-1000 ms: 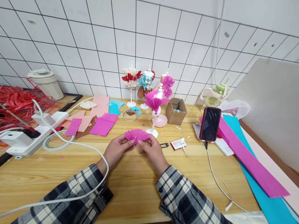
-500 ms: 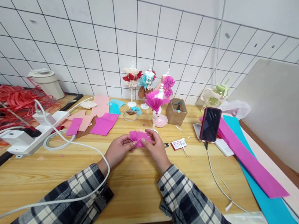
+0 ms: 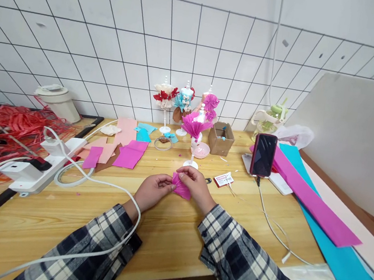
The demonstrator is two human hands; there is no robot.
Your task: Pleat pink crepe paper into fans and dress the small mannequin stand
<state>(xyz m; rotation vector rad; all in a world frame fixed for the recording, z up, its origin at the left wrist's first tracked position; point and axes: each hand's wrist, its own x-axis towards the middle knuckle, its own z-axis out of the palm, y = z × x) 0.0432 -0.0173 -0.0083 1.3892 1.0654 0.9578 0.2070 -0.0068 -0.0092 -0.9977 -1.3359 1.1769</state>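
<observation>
The pleating of the magenta paper [image 3: 181,190] between your hands looks largely done: its folds run close together, and one end spreads towards 5 o'clock. It is a loose piece, apart from every stand, so fixing it anywhere is not yet done. Straight beyond it, at about 12 o'clock, the front dress stand [image 3: 192,155] carries one magenta ruffle [image 3: 194,125] flaring round its upper body, while its lower part shows white; that one seems only partly dressed. Behind it, between 11 and 12 o'clock, the red-and-cream stand [image 3: 165,100], the turquoise stand [image 3: 182,102] and the pink stand [image 3: 210,106], partly hidden, look much further on. At 10 o'clock a flat magenta sheet [image 3: 131,154] and a smaller magenta piece [image 3: 92,158] lie unpleated on the table [image 3: 158,242].

As for your grip, your left hand [image 3: 154,192] is at 9 o'clock from the paper, thumb and fingertips pinching its near-side edge, the other fingers curled. Your right hand [image 3: 197,188] is at 2 o'clock, bent over the paper's upper end, seemingly pinching it between thumb and fingers; how firmly, you cannot tell from here. The paper sits between both sets of fingertips, just above the table.
</observation>
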